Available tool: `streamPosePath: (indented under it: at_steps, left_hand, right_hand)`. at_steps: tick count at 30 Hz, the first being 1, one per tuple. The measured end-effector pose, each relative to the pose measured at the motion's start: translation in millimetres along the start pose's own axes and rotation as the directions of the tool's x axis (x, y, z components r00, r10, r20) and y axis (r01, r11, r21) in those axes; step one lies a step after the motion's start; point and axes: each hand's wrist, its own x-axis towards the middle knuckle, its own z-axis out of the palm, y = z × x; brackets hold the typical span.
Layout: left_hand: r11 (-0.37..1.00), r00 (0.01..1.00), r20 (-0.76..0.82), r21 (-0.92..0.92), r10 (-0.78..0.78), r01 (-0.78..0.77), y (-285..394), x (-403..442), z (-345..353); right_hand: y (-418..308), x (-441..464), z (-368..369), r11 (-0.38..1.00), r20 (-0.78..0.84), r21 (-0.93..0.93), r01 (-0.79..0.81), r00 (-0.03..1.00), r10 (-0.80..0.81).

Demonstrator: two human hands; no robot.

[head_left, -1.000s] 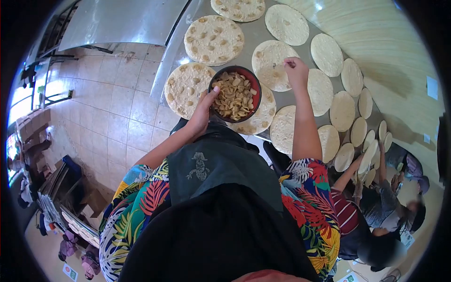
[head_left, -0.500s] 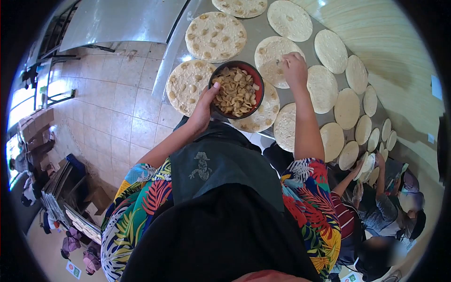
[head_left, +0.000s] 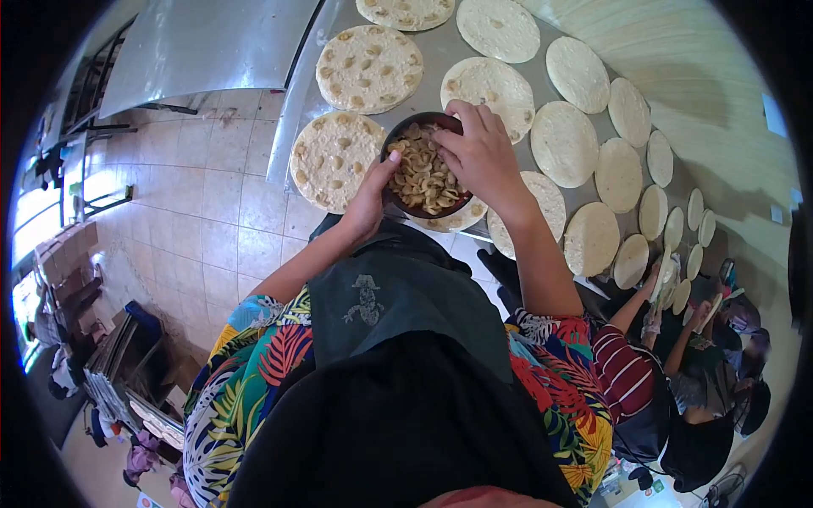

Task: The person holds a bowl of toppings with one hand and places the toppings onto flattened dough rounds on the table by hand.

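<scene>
My left hand (head_left: 367,200) grips the left side of a dark bowl (head_left: 463,201) with a red inside, thumb over the rim. Pale sliced pieces (head_left: 417,176), which look like mushrooms, fill the bowl. Reaching in from the right, my right hand (head_left: 488,159) has its fingers bent and its fingertips down at the slices; what they pinch is partly hidden. Left of the bowl lies a round pizza base (head_left: 337,162) with pale sauce and scattered slices. Another dotted base (head_left: 369,69) lies beyond it. Behind my right hand is a base (head_left: 495,89) with slices along its edge.
Several sauced bases (head_left: 563,144) stand in rows across a metal table (head_left: 436,59), running to the right along a pale wall (head_left: 694,68). At far right, co-workers' hands (head_left: 652,279) handle round bases. Tiled floor (head_left: 203,199) and a second metal table (head_left: 212,42) are at left.
My right hand has moved from above the far pizza base back to the bowl, its fingers now inside. The view has shifted slightly. Co-workers at the far right have moved.
</scene>
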Motion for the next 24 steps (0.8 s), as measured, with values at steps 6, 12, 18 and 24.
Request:
streamPosePath:
  at_steps: [6,12,18,24]
  left_hand:
    - [1.000,1.000,0.001,-0.008,-0.025,0.025,9.4,-11.2,9.2]
    - [0.999,1.000,0.009,-0.045,0.003,-0.003,5.0,-7.2,-2.9]
    - [0.998,1.000,-0.021,-0.069,0.003,-0.004,4.5,-6.2,-10.8]
    - [0.997,0.996,-0.091,-0.075,0.001,-0.007,-1.9,-5.6,-19.1]
  right_hand:
    - [2.8,-6.7,5.9,0.985,-0.068,0.171,-0.034,0.997,0.046]
    - [48.7,2.0,2.6,0.644,-0.034,0.677,-0.356,0.859,0.511]
    - [187.5,16.2,74.2,0.683,-0.133,0.498,-0.534,0.731,0.669]
    - [206.4,35.4,109.1,0.623,-0.006,0.127,-0.771,0.628,0.778]
